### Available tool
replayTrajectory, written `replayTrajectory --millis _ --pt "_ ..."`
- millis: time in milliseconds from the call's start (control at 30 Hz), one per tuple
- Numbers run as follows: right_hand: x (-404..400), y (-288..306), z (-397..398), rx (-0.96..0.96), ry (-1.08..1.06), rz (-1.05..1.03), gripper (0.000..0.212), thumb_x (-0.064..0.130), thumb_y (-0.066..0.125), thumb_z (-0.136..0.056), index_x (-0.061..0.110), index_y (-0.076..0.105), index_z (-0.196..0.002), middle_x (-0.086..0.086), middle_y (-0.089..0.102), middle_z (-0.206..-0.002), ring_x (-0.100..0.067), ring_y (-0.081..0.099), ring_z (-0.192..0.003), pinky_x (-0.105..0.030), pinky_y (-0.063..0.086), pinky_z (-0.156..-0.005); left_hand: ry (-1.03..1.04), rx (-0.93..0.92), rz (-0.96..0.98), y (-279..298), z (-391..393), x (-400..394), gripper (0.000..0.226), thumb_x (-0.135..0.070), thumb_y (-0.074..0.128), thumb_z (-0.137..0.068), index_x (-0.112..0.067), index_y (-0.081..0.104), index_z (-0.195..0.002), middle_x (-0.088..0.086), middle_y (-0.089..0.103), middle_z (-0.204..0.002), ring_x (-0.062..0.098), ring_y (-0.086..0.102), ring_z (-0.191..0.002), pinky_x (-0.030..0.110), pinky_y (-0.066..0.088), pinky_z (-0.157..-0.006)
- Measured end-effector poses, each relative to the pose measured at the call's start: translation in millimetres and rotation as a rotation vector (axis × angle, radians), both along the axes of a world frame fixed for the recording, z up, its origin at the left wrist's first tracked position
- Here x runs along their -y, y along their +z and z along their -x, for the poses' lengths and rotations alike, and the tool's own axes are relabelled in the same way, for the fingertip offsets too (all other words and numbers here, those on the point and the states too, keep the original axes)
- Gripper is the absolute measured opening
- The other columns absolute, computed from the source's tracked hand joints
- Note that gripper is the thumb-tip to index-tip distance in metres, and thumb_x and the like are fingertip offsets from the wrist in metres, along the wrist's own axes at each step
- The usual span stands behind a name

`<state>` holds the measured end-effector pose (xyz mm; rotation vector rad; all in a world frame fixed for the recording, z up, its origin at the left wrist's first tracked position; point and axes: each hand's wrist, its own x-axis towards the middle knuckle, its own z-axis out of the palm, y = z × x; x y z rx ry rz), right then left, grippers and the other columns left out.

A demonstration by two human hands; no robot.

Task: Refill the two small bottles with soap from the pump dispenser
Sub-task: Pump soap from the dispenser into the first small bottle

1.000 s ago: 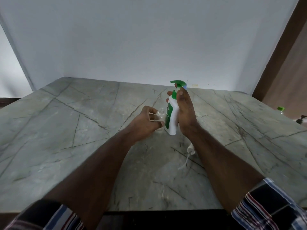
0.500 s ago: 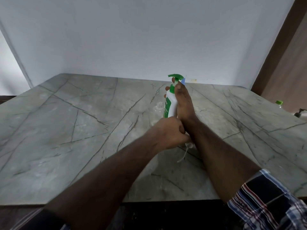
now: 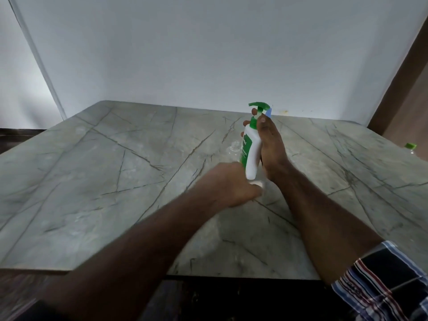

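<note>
My right hand [image 3: 272,147] grips the pump dispenser [image 3: 251,156], a white bottle with a green label and green pump head, held nearly upright over the middle of the marble table [image 3: 115,181]. My left hand [image 3: 229,186] is closed just below the dispenser's base, pinching a small white pump cap [image 3: 256,183] at its fingertips. One small clear bottle [image 3: 234,149] stands uncapped on the table just left of the dispenser, apart from both hands. No other small bottle shows; the hands hide the spot behind them.
A green-capped bottle [image 3: 410,147] sits beyond the table's far right edge. A white wall runs behind the table, and a brown door frame [image 3: 398,89] rises at the right. The near table edge lies under my forearms.
My left hand let go of the small clear bottle, moved toward me to the white pump cap lying on the table, and closed on it. The right hand kept its hold on the dispenser.
</note>
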<state>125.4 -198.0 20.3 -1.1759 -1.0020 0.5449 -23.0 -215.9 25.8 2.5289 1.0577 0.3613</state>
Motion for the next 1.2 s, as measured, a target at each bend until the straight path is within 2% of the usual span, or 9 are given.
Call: replayTrajectory --millis 167,267,433,533,667,733,900,1100,1200 --pt "3.7 3.4 1.2 -0.048 0.043 -0.025 0.026 0.051 0.046 -0.087 0.036 0.063 -0.101 -0.014 0.063 -0.101 -0.025 0.061 -0.092 -0.050 0.050 -0.090 0.177 -0.005 0.082 9.3 63.5 -29.0 0.034 -0.040 0.065 -0.085 -0.007 0.072 -0.084 0.008 0.070 -0.074 0.019 0.059 -0.059 0.023 0.043 -0.053" --pt "5.9 4.7 3.7 -0.030 0.042 -0.021 0.025 0.051 0.045 -0.087 0.036 0.063 -0.097 -0.024 0.062 -0.113 -0.022 0.061 -0.091 -0.046 0.050 -0.089 0.280 0.003 0.058 -2.3 70.8 -44.4 0.037 -0.042 0.064 -0.085 -0.006 0.072 -0.081 0.003 0.063 -0.065 0.016 0.053 -0.055 0.024 0.037 -0.051" --pt "3.7 3.3 -0.2 0.012 0.015 0.007 0.020 0.048 0.041 -0.098 0.039 0.060 -0.100 -0.006 0.066 -0.105 -0.019 0.063 -0.092 -0.043 0.052 -0.093 0.298 0.004 -0.019 -13.5 54.1 -57.8 0.045 -0.052 0.059 -0.086 -0.010 0.066 -0.071 0.003 0.064 -0.065 0.017 0.059 -0.058 0.025 0.036 -0.050" --pt "1.9 2.5 -1.1 0.019 0.007 0.022 0.020 0.041 0.038 -0.102 0.037 0.057 -0.098 -0.012 0.064 -0.113 -0.018 0.062 -0.091 -0.038 0.052 -0.089 0.282 0.041 0.005 -10.4 47.6 -61.9 0.051 -0.060 0.062 -0.085 -0.012 0.059 -0.067 -0.001 0.055 -0.062 0.014 0.052 -0.054 0.024 0.037 -0.052" --pt "-1.6 1.4 -2.0 0.022 0.004 0.009 0.020 0.040 0.038 -0.102 0.038 0.057 -0.101 0.000 0.063 -0.103 -0.021 0.062 -0.097 -0.038 0.051 -0.091 0.202 0.192 0.059 -7.4 33.6 -67.9 0.067 -0.060 0.070 -0.080 -0.018 0.053 -0.129 0.005 0.056 -0.128 0.020 0.058 -0.108 0.037 0.053 -0.085" --pt "-2.8 0.6 -2.3 0.021 -0.002 0.003 0.019 0.040 0.038 -0.102 0.039 0.057 -0.102 0.006 0.064 -0.102 -0.018 0.063 -0.095 -0.035 0.052 -0.089 0.156 0.247 0.083 -4.2 23.4 -66.5 0.073 -0.055 0.073 -0.080 -0.020 0.047 -0.139 0.005 0.051 -0.139 0.020 0.054 -0.117 0.038 0.051 -0.094" --pt "-2.1 0.0 -2.0 0.045 -0.009 -0.006 0.020 0.038 0.038 -0.103 0.040 0.057 -0.100 0.001 0.064 -0.100 -0.014 0.063 -0.089 -0.034 0.053 -0.086 0.084 0.289 0.180 -2.5 5.4 -65.9 0.072 -0.051 0.075 -0.081 -0.025 0.047 -0.142 -0.002 0.057 -0.137 0.016 0.057 -0.113 0.040 0.051 -0.096" --pt "-2.6 -2.3 -2.2 0.052 -0.012 -0.038 0.023 0.041 0.041 -0.101 0.044 0.062 -0.094 0.011 0.066 -0.095 -0.013 0.064 -0.090 -0.039 0.052 -0.090 0.080 0.391 0.239 -11.5 1.4 -67.0 0.057 -0.040 0.074 -0.086 -0.023 0.053 -0.136 -0.005 0.062 -0.121 0.007 0.061 -0.095 0.022 0.051 -0.072" --pt "-3.1 -2.8 -1.5 0.073 -0.020 -0.036 0.022 0.049 0.042 -0.095 0.047 0.063 -0.094 0.009 0.066 -0.098 -0.017 0.064 -0.095 -0.040 0.051 -0.091 0.085 0.411 0.244 -12.2 1.4 -68.0 0.055 -0.040 0.075 -0.085 -0.022 0.054 -0.133 -0.007 0.064 -0.117 0.010 0.062 -0.098 0.028 0.054 -0.080"
